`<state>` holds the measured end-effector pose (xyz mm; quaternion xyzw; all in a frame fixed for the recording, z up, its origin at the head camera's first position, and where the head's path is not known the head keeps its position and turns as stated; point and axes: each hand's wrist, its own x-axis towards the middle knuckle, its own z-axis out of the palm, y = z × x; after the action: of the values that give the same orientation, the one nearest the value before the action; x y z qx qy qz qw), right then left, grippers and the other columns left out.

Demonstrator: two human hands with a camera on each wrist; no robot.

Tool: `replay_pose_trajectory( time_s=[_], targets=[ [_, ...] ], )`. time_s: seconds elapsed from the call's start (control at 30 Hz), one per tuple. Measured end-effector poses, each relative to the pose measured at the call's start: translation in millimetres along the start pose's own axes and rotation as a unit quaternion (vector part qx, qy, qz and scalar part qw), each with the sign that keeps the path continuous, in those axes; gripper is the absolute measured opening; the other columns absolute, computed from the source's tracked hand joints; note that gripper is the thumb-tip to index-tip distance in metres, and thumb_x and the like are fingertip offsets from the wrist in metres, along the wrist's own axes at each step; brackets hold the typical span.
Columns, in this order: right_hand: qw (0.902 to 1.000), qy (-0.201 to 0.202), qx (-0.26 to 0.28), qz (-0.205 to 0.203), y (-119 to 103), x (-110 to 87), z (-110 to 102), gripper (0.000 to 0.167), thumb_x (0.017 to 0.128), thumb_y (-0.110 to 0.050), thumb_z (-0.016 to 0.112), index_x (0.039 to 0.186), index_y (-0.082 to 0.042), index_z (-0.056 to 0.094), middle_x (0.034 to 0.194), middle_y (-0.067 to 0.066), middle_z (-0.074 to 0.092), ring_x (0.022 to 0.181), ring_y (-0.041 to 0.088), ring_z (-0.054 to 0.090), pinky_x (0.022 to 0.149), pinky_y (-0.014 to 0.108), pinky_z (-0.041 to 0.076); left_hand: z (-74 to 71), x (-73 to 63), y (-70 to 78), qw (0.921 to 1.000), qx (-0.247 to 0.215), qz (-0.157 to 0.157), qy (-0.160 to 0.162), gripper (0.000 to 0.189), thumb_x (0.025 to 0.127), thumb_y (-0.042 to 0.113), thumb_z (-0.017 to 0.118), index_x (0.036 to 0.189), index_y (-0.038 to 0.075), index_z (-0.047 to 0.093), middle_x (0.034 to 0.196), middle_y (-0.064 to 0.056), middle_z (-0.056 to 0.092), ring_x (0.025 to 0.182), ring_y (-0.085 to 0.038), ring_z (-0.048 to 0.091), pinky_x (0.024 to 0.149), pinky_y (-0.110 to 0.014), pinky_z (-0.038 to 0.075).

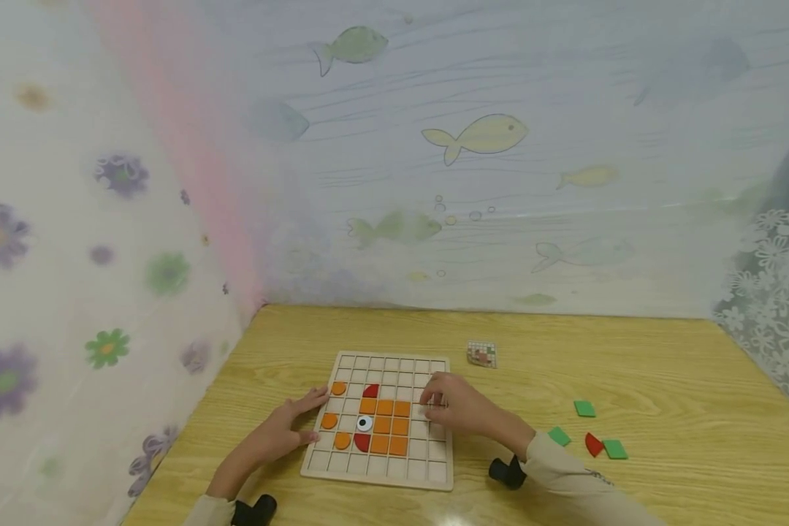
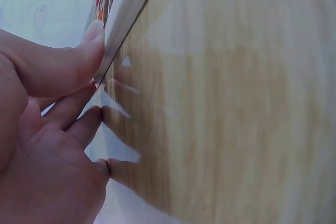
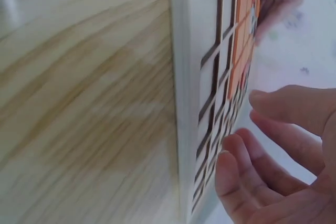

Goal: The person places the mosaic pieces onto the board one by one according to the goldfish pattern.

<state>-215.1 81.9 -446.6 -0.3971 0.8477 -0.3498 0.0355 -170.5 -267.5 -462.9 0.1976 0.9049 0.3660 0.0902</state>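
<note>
The right hand (image 1: 460,403) is bending its fingers loosely above the right side of the gridded board (image 1: 427,471); its wrist view is showing the thumb standing apart with nothing between, something the head view is leaving unclear. The left hand (image 1: 277,432) is spreading its fingers along the left edge, its own wrist view showing the thumb touching the rim. Between them, orange squares (image 1: 399,426), orange discs (image 1: 329,421), red pieces (image 1: 362,443) and an eye piece (image 1: 364,423) are lying on the board. The right hand is blocking some cells. Beyond, a patterned card (image 1: 482,354) is lying on the counter (image 1: 664,365); rightward, green squares (image 1: 584,408) and a red quarter-circle (image 1: 594,444) are lying near the right sleeve (image 1: 568,475).
</note>
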Motion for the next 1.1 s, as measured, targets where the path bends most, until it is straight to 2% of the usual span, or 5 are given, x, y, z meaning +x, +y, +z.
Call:
replay_pose_trajectory(
  time_s=[0.27, 0.6, 0.9, 1.1],
  targets=[
    [0.9998, -0.012, -0.005, 0.018, 10, -33.0, -22, 0.011, 0.084, -0.003, 0.067, 0.095, -0.005, 0.070, 0.090, 0.002, 0.059, 0.072, 0.012, 0.056, 0.062, 0.024, 0.050, -2.1, -1.5, 0.8, 1.0000, 0.003, 0.000, 0.004, 0.063, 0.086, 0.015, 0.068, 0.143, 0.004, 0.042, 0.151, -0.014, 0.030, 0.139, -0.039, 0.019, 0.108, -0.063, -0.001],
    [0.9994, 0.003, -0.025, 0.023, 19, -73.3, -44, 0.011, 0.082, -0.004, 0.071, 0.093, -0.006, 0.069, 0.089, 0.001, 0.061, 0.071, 0.012, 0.057, 0.060, 0.026, 0.050, -1.4, -0.3, -1.4, 0.9999, -0.012, 0.005, -0.003, 0.063, 0.086, 0.015, 0.069, 0.143, 0.005, 0.043, 0.151, -0.015, 0.030, 0.139, -0.040, 0.019, 0.108, -0.064, -0.001],
    [0.9988, 0.023, -0.038, 0.021, 27, -99.8, -56, 0.011, 0.081, -0.004, 0.071, 0.092, -0.007, 0.069, 0.087, 0.000, 0.061, 0.071, 0.011, 0.056, 0.055, 0.024, 0.047, -1.9, -1.2, 0.1, 0.9999, -0.010, 0.006, -0.005, 0.063, 0.086, 0.017, 0.068, 0.142, 0.003, 0.043, 0.151, -0.016, 0.030, 0.139, -0.041, 0.018, 0.107, -0.065, -0.002],
    [0.9982, 0.028, -0.026, 0.046, 30, -116.0, -68, 0.011, 0.082, -0.005, 0.071, 0.093, -0.007, 0.069, 0.088, -0.001, 0.060, 0.073, 0.010, 0.054, 0.057, 0.025, 0.048, -1.8, -0.7, 2.1, 1.0000, -0.007, 0.002, -0.003, 0.062, 0.086, 0.013, 0.068, 0.142, 0.003, 0.043, 0.151, -0.016, 0.029, 0.139, -0.040, 0.018, 0.107, -0.065, -0.002]
  ],
)
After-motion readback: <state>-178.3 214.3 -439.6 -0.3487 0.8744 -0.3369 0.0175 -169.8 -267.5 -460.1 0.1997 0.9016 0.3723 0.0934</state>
